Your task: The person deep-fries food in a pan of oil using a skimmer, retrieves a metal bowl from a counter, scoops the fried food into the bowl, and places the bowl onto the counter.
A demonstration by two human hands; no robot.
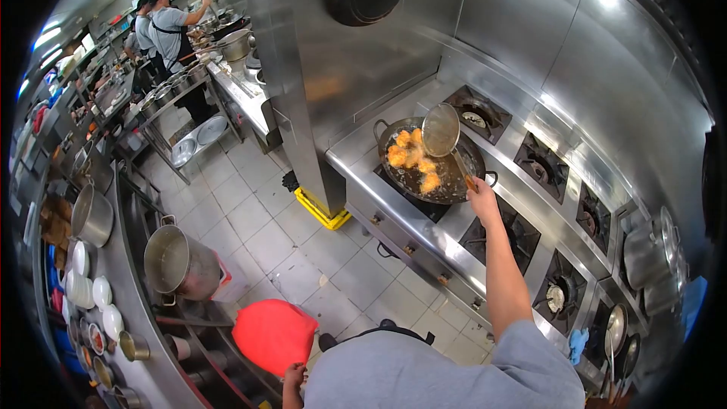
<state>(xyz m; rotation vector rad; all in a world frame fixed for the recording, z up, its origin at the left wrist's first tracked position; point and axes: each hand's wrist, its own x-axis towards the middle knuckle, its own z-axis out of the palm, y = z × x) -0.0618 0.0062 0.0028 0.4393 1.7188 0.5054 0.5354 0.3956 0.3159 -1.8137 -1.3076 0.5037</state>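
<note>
My right hand (482, 195) is closed round the handle of a round mesh strainer (441, 130). The strainer's head is over the right part of a dark two-handled wok (462, 170) on the stove. Several orange-golden fried pieces (410, 153) lie in bubbling oil to the left of and below the strainer. Low at the bottom of the view, my left hand (294, 376) is at the lower edge of a red round object (274, 335); its fingers are small and partly hidden, so their grip is unclear.
Empty burners (542, 167) line the steel stove (492, 153) to the right. A large pot (180, 261) stands at the left, beside a shelf (144, 333) with bowls. A yellow floor object (322, 210) lies by the pillar. Two people (170, 30) work at the far counter.
</note>
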